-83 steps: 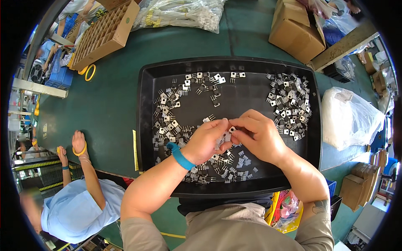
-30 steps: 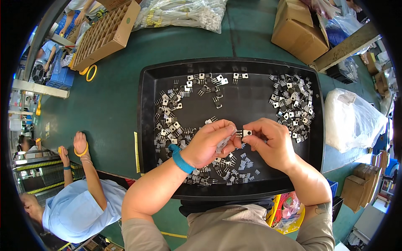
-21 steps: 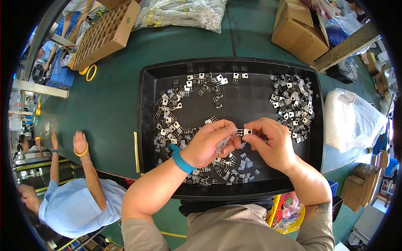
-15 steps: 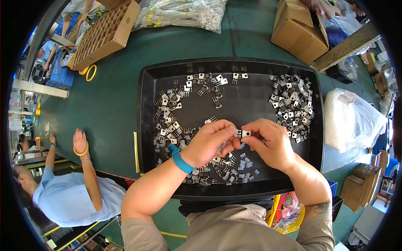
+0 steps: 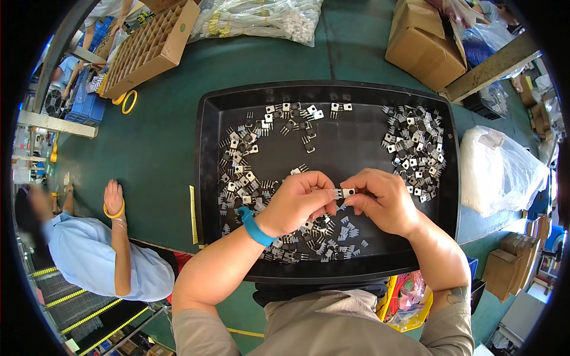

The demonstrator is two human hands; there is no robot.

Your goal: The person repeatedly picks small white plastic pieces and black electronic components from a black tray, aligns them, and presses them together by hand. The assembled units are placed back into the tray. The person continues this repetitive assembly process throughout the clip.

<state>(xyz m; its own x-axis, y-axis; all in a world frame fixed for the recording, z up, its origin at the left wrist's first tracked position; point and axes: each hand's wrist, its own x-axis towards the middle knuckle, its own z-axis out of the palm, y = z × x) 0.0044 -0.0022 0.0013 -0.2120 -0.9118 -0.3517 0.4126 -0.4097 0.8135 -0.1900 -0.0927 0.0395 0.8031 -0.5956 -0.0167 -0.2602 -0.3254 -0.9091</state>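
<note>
Over the middle of a black tray (image 5: 326, 89), my two hands meet fingertip to fingertip. Between thumb and finger, my right hand (image 5: 383, 199) pinches a transistor (image 5: 348, 193) by its metal tab end, its legs pointing left. Closed at those legs, my left hand (image 5: 303, 200) pinches a small grey plastic piece, mostly covered by the fingers. Loose transistors (image 5: 414, 142) lie heaped along the tray's right side, and more transistors (image 5: 240, 151) spread down its left side. Small grey comb-shaped plastic pieces (image 5: 347, 230) lie below my hands, among other transistors.
A divided cardboard box (image 5: 148, 50) and a bag of white cables (image 5: 255, 24) stand at the back. Right of the tray are a white plastic bag (image 5: 499, 172) and a brown carton (image 5: 424, 44). At the left, a co-worker in a light blue shirt (image 5: 95, 255) rests a hand on the table.
My left fingers have closed in over the transistor's legs, and the transistor has shifted slightly. The co-worker at the left has leaned and turned farther away, drawing one arm back.
</note>
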